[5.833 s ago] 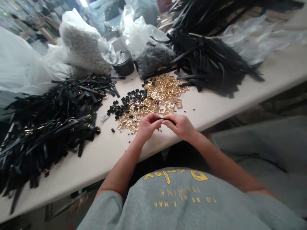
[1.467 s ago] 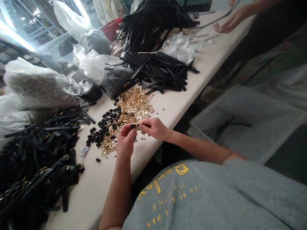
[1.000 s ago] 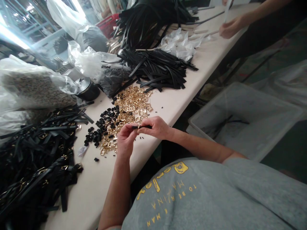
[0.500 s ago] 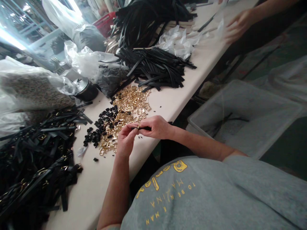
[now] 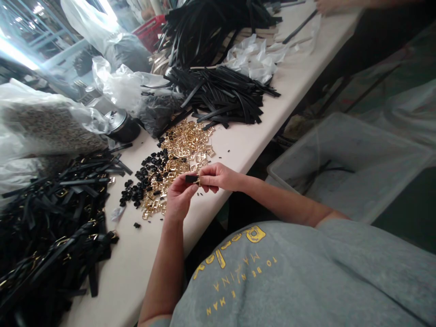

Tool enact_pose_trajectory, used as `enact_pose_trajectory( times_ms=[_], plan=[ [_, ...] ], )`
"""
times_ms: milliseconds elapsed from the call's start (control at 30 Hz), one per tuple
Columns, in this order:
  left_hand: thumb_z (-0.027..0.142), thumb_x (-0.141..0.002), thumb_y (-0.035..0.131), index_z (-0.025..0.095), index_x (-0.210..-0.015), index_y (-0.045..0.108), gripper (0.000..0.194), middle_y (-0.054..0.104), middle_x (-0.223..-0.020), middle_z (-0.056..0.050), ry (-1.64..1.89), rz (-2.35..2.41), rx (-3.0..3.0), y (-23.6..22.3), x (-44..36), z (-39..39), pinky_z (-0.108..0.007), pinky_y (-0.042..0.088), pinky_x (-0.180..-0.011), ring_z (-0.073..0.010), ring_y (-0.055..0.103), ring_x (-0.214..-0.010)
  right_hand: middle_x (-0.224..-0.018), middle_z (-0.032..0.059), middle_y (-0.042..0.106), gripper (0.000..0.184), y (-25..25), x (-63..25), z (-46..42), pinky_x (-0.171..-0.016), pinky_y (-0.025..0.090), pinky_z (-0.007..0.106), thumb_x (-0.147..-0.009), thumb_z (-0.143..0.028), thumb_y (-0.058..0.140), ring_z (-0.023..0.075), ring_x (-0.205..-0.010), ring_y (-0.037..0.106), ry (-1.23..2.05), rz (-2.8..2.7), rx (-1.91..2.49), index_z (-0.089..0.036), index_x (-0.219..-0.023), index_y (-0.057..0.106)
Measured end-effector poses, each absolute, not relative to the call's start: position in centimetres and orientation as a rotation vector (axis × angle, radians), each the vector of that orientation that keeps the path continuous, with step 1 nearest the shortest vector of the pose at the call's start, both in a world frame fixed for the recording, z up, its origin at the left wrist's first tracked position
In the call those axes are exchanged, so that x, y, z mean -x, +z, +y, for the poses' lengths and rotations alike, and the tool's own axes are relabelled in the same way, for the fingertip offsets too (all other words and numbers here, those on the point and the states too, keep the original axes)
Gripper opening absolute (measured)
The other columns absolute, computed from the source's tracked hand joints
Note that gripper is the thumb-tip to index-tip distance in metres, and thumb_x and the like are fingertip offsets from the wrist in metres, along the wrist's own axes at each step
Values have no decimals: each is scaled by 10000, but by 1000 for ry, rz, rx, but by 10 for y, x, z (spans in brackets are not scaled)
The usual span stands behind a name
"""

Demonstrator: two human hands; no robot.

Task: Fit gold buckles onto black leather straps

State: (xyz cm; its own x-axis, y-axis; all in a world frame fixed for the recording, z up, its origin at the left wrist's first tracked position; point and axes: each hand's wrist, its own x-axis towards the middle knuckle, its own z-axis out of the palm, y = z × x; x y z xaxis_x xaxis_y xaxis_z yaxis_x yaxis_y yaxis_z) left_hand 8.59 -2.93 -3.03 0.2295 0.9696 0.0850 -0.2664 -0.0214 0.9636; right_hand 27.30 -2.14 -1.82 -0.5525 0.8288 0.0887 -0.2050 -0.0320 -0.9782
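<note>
My left hand (image 5: 178,196) pinches the end of a short black strap (image 5: 191,179) between thumb and fingers. Against it, my right hand (image 5: 220,176) is closed at the strap's other side, where a small gold buckle (image 5: 199,180) shows between the two hands. How far the strap passes through the buckle is hidden by my fingers. Just beyond my hands lies a heap of gold buckles (image 5: 185,141). Small black loops (image 5: 150,168) are piled along its left side.
Loose black straps (image 5: 221,95) lie behind the buckles. Straps fitted with buckles (image 5: 68,204) cover the table's left. Plastic bags (image 5: 44,113) and a black tin (image 5: 122,127) stand at the back. Right of the table is a translucent bin (image 5: 340,168). A co-worker's hand (image 5: 329,6) is at upper right.
The strap has turned in my fingers, so its flat black end now shows beside the buckle. My right hand has shifted its grip slightly. The co-worker's hand has moved up and away.
</note>
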Motion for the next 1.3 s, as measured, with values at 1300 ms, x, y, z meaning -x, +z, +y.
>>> enact_pose_trajectory(
  times_ms=[1300],
  plan=[
    [245,-838,671,254,-1442,441,647,740,-937,-30,180,1164,-2812,66,-64,-19,-322,526,-740,-224,702,-804,-967,61,691,272,-26,-284,-31,-729,409,289,-1030,-314,466,159,-856,608,268,-2090,990,-208,-997,713]
  ],
)
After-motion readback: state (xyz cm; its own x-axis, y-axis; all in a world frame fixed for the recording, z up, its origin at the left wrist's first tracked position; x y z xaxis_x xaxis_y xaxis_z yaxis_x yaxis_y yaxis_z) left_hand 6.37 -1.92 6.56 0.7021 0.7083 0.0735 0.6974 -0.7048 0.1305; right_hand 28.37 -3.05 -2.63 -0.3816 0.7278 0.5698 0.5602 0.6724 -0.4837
